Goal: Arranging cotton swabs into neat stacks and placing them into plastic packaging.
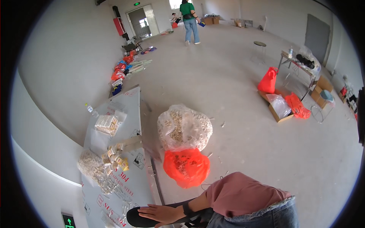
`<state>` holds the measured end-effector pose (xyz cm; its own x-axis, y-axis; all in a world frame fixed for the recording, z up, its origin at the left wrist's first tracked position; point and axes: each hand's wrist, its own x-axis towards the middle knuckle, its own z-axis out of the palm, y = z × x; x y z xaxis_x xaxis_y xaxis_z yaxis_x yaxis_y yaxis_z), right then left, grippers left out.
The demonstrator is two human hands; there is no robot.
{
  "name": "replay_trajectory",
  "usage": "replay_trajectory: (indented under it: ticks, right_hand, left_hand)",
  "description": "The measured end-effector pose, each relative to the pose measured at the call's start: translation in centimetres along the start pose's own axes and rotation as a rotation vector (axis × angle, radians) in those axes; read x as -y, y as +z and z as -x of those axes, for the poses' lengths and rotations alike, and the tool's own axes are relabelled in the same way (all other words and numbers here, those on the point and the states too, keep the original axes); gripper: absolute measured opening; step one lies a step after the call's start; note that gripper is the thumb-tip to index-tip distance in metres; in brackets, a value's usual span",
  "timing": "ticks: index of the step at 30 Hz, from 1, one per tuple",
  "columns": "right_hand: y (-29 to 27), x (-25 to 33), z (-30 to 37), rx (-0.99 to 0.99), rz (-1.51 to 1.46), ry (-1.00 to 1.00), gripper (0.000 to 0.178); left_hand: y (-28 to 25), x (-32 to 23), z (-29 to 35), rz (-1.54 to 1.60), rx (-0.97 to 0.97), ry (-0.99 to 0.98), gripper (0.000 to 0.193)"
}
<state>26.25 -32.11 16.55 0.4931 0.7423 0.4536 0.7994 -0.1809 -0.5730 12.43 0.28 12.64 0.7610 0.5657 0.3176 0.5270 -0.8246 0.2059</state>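
At the lower edge, my right hand lies palm down with its fingers stretched out to the left. It rests on a black, rounded thing that looks padded; I cannot tell what it is. A dark band circles the wrist, below a pink sleeve. My left hand does not show. Beside the hand stands a table with a shiny metal sheet top. On it lie small wrapped packs, a clear bag of small pale pieces and a white bundle.
A big clear bag of pale pieces and a red plastic bag stand on the floor beside the table. A folding table, red bag, open carton and stool are right. Someone in green stands far back.
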Motion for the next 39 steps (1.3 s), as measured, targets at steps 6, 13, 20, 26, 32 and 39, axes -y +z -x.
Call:
replay_trajectory:
  ticks: [6,13,20,26,32,39]
  right_hand:
    - [0.6,-1.1,0.6,-0.041,-0.035,0.008,0.095]
    - [0.5,-0.9,0.3,-0.060,-0.050,-0.017,0.091]
    - [0.2,-0.5,0.3,-0.051,-0.046,-0.037,0.087]
    - [-0.2,0.6,0.2,0.030,-0.027,-0.031,0.084]
    - [0.0,0.9,0.5,0.028,-0.007,-0.063,0.085]
    - [-0.2,0.9,0.7,-0.012,-0.008,-0.037,0.085]
  left_hand:
    - [-6.6,5.0,10.4,-0.024,-0.051,-0.318,0.082]
    - [-3.2,4.2,9.4,-0.119,-0.018,-0.286,0.077]
    - [2.9,4.4,11.1,-0.147,0.048,-0.303,0.073]
    - [5.8,4.3,10.3,-0.153,0.060,-0.287,0.069]
    - [8.1,2.9,7.9,-0.156,0.098,-0.212,0.065]
    - [10.7,0.9,4.1,-0.158,0.144,-0.098,0.061]
